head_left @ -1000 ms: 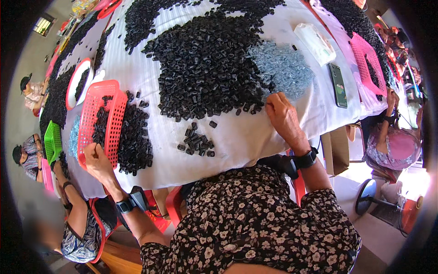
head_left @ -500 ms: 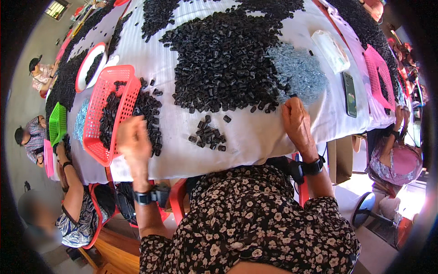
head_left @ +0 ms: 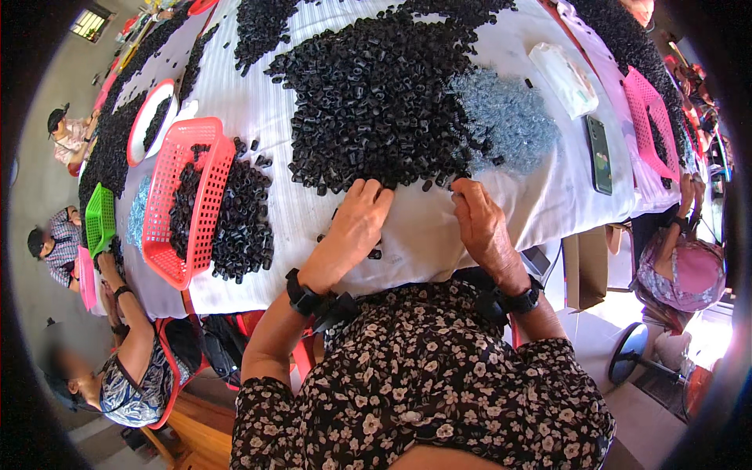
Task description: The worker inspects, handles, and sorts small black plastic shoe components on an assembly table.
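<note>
- Head view: left hand (head_left: pixel 354 227), fingers curled, meets the near edge of a heap of small black tubular pieces (head_left: pixel 368 110); grip cannot be told.
- Right hand (head_left: pixel 481 222), fingertips bunched beside that edge; grip also unclear.
- White tablecloth (head_left: pixel 423 235) lies open between the hands.

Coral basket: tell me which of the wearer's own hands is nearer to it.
Left. The left hand is right of the coral basket, past a smaller black pile; the right hand is farther right.
</note>
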Motion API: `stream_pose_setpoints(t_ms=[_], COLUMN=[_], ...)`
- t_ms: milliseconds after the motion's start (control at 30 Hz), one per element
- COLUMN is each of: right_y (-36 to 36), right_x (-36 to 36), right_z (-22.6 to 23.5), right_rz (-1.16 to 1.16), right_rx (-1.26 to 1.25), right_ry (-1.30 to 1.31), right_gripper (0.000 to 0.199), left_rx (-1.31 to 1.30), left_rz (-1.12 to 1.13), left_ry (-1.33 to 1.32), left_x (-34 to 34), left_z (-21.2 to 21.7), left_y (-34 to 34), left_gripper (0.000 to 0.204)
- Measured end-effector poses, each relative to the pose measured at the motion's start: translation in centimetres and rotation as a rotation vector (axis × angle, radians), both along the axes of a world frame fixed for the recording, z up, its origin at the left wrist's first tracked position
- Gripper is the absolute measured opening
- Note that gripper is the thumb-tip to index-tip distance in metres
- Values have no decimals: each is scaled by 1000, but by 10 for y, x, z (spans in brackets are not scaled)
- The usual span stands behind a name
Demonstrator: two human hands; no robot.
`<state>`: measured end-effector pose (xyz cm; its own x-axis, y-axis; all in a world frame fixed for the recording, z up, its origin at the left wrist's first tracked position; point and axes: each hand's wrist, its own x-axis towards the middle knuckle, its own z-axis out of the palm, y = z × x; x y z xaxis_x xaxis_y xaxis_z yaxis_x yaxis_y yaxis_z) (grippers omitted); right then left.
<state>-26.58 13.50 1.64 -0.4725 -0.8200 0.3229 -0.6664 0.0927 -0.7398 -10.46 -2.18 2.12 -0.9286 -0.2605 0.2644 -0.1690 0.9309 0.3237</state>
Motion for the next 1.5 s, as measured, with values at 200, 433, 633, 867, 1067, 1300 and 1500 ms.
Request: stream_pose_setpoints(t_ms=[200, 433, 633, 867, 1067, 1300, 1500], right_y=[-7, -24, -36, -37, -35, -29, -18], right_x=[2, 14, 14, 22, 25, 26, 21], right_z=[19, 19, 17, 18, 10, 8, 10], right_rz=[87, 235, 316, 358, 323, 306, 229], right_rx=[-43, -48, -51, -98, -229, -144, -104], right_ry=[-137, -686, -892, -946, -799, -951, -914], right_gripper=[14, 9, 9, 8, 9, 8, 8], left_rx=[547, 1166, 1227, 1419, 1715, 1547, 1392], left_rz=[131, 174, 275, 246, 159, 240, 281], left_ry=[247, 379, 412, 198, 273, 233, 214], left_x=[15, 39, 41, 21, 13, 8, 3], left_z=[25, 36, 27, 19, 10, 14, 16], left_y=[-2, 4, 10, 25, 29, 32, 39], left_gripper=[19, 16, 16, 14, 21, 19, 19])
